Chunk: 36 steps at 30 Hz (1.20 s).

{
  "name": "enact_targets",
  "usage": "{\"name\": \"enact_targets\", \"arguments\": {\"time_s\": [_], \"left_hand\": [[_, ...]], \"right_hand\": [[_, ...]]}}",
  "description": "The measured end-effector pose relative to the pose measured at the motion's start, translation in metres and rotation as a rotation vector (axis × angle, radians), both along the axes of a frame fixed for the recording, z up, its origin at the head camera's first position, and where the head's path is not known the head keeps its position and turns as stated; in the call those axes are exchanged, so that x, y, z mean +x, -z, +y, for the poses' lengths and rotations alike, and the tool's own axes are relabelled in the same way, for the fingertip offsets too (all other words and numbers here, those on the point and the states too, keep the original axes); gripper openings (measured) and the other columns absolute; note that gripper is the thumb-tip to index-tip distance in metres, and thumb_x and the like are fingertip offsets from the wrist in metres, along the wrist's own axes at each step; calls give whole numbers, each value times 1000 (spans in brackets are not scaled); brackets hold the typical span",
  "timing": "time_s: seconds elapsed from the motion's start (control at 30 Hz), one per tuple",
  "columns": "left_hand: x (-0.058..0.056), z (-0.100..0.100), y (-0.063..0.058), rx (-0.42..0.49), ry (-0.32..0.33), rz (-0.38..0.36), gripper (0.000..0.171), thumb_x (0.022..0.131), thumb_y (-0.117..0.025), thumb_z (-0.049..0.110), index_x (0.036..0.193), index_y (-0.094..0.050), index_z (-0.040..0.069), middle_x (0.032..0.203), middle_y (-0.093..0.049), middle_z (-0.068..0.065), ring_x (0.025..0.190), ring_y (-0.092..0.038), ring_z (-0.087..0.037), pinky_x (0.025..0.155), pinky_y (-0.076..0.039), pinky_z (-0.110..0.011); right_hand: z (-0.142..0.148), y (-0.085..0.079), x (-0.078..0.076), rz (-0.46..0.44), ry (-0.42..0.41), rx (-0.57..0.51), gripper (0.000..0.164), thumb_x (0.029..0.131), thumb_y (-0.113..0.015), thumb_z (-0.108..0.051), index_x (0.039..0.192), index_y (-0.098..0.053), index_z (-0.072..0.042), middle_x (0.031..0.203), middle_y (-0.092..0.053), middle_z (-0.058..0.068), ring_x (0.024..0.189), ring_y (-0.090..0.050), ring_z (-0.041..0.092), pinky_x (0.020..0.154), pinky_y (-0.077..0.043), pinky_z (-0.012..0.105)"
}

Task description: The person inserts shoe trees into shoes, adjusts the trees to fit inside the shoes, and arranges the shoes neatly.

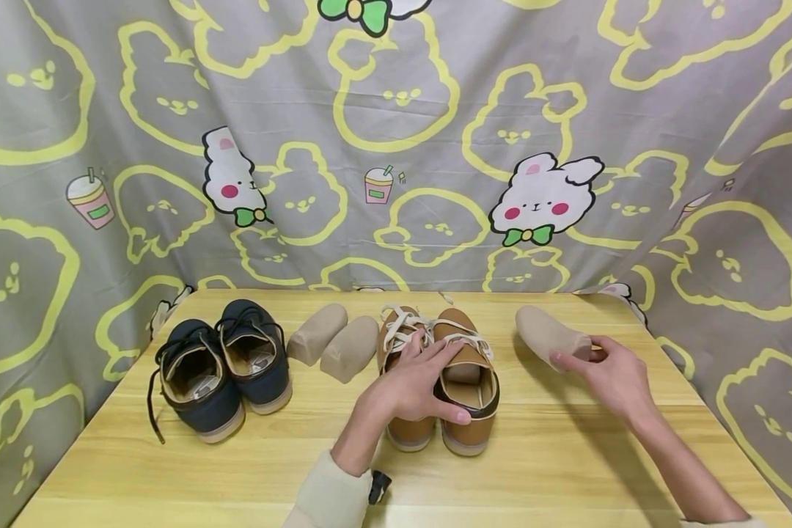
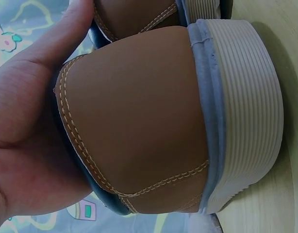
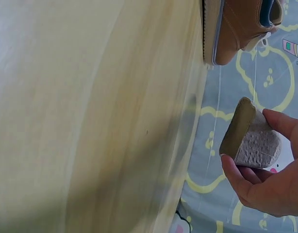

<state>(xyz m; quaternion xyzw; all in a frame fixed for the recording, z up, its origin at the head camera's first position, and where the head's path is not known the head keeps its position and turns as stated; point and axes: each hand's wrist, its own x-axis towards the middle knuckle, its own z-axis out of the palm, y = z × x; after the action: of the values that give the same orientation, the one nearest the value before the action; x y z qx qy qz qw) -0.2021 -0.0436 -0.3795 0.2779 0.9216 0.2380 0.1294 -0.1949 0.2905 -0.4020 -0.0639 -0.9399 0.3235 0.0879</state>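
My left hand [image 1: 412,381] rests across a pair of tan lace-up shoes [image 1: 458,334], its fingers spread over the laces and its thumb at the heel opening of the right shoe. In the left wrist view the palm lies against the collar of a brown heel [image 2: 134,116]. Inside the right tan shoe a beige surface shows below the tongue. To the right, my right hand [image 1: 610,378] pinches a beige moulded shoe insert [image 1: 544,337] by its blunt end. The right wrist view shows the thumb and fingers on either side of that insert [image 3: 258,143].
Two more beige inserts [image 1: 320,334] lie left of the tan shoes. Farther left stands a pair of navy lace-up shoes [image 1: 211,407], one lace trailing on the wooden table [image 1: 270,469]. A grey patterned curtain [image 1: 422,132] hangs behind and at both sides.
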Motion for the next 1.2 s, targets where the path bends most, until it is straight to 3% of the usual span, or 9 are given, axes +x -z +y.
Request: {"name": "enact_targets", "arguments": {"time_s": [0.17, 0.47, 1.2], "left_hand": [[0, 1, -1, -2, -4, 1, 107, 78, -81, 59, 163, -22, 30, 169, -23, -4, 158, 4, -39, 126, -10, -58], [2, 3, 0, 5, -16, 9, 110, 78, -82, 58, 163, -23, 23, 169, -24, -5, 158, 2, -39, 127, -9, -55], [1, 1, -3, 9, 1, 9, 109, 79, -82, 57, 163, -23, 21, 169, -24, -7, 157, 3, -41, 127, -6, -54]], "right_hand": [[-4, -1, -2, -8, -3, -3, 78, 87, -73, -59, 133, -60, 2, 112, -72, 24, 100, -65, 33, 70, -45, 30], [-12, -7, -4, 0, -21, -8, 74, 85, -74, -59, 128, -64, 0, 107, -74, 20, 95, -65, 26, 67, -46, 27], [-35, -23, -3, 38, -40, -40, 65, 83, -78, -58, 122, -69, -6, 104, -76, 17, 90, -67, 19, 65, -48, 26]]}}
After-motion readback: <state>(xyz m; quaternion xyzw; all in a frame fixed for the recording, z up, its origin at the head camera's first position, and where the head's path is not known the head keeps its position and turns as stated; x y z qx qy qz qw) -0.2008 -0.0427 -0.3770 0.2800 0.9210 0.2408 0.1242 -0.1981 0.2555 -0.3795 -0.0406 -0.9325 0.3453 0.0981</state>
